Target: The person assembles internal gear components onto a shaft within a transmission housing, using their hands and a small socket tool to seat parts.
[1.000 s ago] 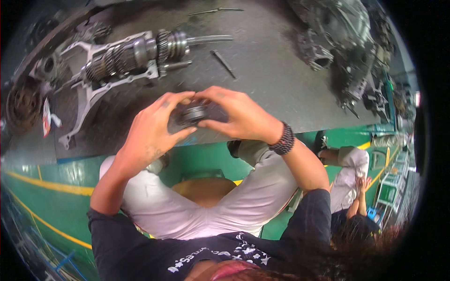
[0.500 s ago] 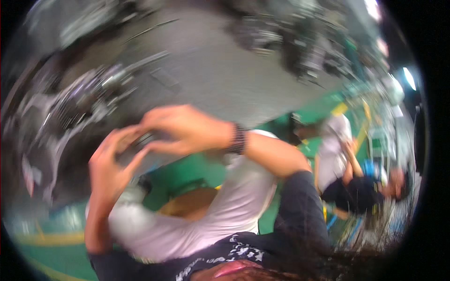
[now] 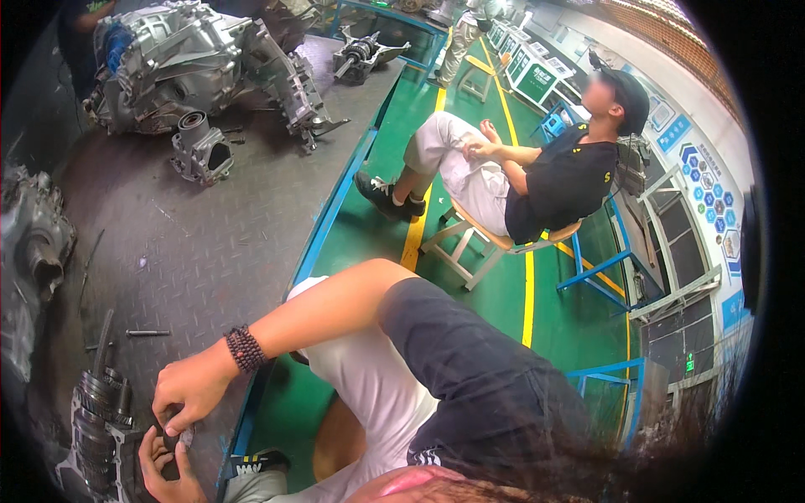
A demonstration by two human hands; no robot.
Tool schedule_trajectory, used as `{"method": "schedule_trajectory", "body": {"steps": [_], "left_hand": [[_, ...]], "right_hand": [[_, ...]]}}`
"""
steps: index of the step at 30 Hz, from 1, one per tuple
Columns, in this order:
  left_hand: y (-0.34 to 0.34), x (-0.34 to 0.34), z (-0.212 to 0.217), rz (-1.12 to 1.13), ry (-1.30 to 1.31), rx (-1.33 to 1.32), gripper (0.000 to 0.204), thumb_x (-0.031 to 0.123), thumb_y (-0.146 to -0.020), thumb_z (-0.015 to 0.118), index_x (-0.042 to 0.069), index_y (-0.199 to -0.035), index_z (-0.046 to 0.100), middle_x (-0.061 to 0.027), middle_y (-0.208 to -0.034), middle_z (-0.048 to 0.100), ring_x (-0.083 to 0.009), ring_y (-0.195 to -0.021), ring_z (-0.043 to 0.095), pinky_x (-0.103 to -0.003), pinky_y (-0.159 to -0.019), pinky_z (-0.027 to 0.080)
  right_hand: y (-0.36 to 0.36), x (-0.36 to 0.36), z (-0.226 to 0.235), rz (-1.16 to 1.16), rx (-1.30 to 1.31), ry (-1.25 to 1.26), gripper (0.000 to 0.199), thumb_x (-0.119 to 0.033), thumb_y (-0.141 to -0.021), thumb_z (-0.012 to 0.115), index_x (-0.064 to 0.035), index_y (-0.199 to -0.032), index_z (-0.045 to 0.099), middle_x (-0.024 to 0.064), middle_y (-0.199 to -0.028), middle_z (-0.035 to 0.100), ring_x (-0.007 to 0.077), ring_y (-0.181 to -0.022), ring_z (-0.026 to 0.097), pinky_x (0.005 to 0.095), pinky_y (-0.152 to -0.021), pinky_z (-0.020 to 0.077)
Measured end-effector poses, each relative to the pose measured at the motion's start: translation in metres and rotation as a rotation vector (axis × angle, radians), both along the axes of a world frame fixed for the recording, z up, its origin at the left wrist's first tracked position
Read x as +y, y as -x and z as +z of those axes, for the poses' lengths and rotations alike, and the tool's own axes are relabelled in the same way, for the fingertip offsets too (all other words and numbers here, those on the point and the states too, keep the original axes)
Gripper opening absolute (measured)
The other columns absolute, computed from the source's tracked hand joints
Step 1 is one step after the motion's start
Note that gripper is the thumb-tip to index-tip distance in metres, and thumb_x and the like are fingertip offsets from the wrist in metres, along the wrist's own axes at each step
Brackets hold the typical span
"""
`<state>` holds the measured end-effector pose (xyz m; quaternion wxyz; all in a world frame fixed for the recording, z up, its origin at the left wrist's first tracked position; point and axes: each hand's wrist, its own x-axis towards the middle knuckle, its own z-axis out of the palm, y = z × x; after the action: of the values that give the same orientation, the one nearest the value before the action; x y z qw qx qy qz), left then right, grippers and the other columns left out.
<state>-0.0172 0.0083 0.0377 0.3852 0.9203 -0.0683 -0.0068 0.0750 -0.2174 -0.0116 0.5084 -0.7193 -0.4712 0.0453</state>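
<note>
My right hand [image 3: 197, 390], with a dark beaded bracelet [image 3: 244, 349] on its wrist, is closed in a pinch at the lower left. Just below it, my left hand [image 3: 170, 474] has curled fingers, with thumb and fingertips raised toward the right fingertips. Something small between the fingertips is too hidden to name. Beside my left hand, a gear shaft assembly [image 3: 99, 423] with dark toothed gears lies in a grey metal housing. A thin metal pin [image 3: 148, 333] rests on the dark tread-plate tabletop [image 3: 226, 243] beyond my right hand.
A large silver gearbox casing [image 3: 189, 63], a smaller cast housing [image 3: 201, 149] and a gear part [image 3: 359, 57] stand farther back. Another casing [image 3: 33, 260] is at the left. The table has a blue edge [image 3: 331, 210]. A person [image 3: 558, 180] sits on a stool to the right.
The view has swung to the right and become sharper. In it, both hands now appear lower and farther left, still close together. The seated person appears nearer the middle.
</note>
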Motion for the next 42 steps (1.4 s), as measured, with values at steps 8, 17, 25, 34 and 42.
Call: {"method": "schedule_trajectory", "body": {"steps": [8, 17, 25, 34, 42], "left_hand": [[-0.009, 0.000, -0.004, 0.085, 0.232, -0.009, 0.045, 0.022, -0.103, 0.068, -0.003, -0.140, 0.059, -0.0171, -0.129, 0.068, -0.0263, -0.119, 0.066, -0.036, -0.101, 0.053], [-0.019, -0.008, -0.026, 0.115, 1.145, 0.301, 0.054, 0.036, -0.109, 0.055, -0.002, -0.147, 0.053, -0.0193, -0.140, 0.061, -0.0278, -0.133, 0.057, -0.041, -0.114, 0.044], [-0.015, -0.002, -0.041, 0.172, 1.666, 0.562, 0.069, 0.055, -0.111, 0.035, 0.001, -0.154, 0.044, -0.0157, -0.160, 0.045, -0.0279, -0.148, 0.043, -0.048, -0.127, 0.027], [0.000, -0.044, -0.022, 0.448, 1.641, 0.322, 0.066, 0.053, -0.111, 0.025, 0.010, -0.160, 0.031, -0.0077, -0.165, 0.038, -0.0217, -0.155, 0.031, -0.048, -0.129, 0.024], [-0.003, -0.019, -0.045, -0.065, 1.788, 0.467, 0.067, 0.060, -0.111, 0.032, 0.010, -0.154, 0.045, -0.0059, -0.154, 0.050, -0.0232, -0.144, 0.047, -0.042, -0.122, 0.033]], "right_hand": [[-0.013, 0.013, 0.013, 0.111, 0.531, -0.157, 0.033, -0.029, -0.103, 0.067, 0.0034, -0.100, 0.076, 0.0076, -0.086, 0.078, 0.0129, -0.078, 0.073, 0.0326, -0.073, 0.0561], [-0.006, 0.022, -0.001, -0.036, 0.526, -0.354, 0.028, -0.027, -0.094, 0.077, -0.0006, -0.102, 0.079, 0.0068, -0.092, 0.079, 0.0162, -0.088, 0.072, 0.0346, -0.076, 0.0572], [0.015, 0.044, 0.005, -0.166, -0.277, -0.228, 0.029, -0.032, -0.075, 0.082, -0.0103, -0.091, 0.071, 0.0049, -0.096, 0.062, 0.0307, -0.108, 0.052, 0.0469, -0.100, 0.0388], [0.015, 0.049, 0.010, -0.211, -0.666, -0.213, 0.056, -0.045, -0.077, 0.075, 0.0010, -0.109, 0.069, 0.0136, -0.110, 0.066, 0.0369, -0.118, 0.058, 0.0675, -0.123, 0.0225], [0.020, 0.034, 0.029, -0.204, -0.761, -0.207, 0.060, -0.052, -0.073, 0.080, 0.0001, -0.099, 0.068, 0.0127, -0.093, 0.065, 0.0341, -0.100, 0.065, 0.0657, -0.122, 0.0279]]}}
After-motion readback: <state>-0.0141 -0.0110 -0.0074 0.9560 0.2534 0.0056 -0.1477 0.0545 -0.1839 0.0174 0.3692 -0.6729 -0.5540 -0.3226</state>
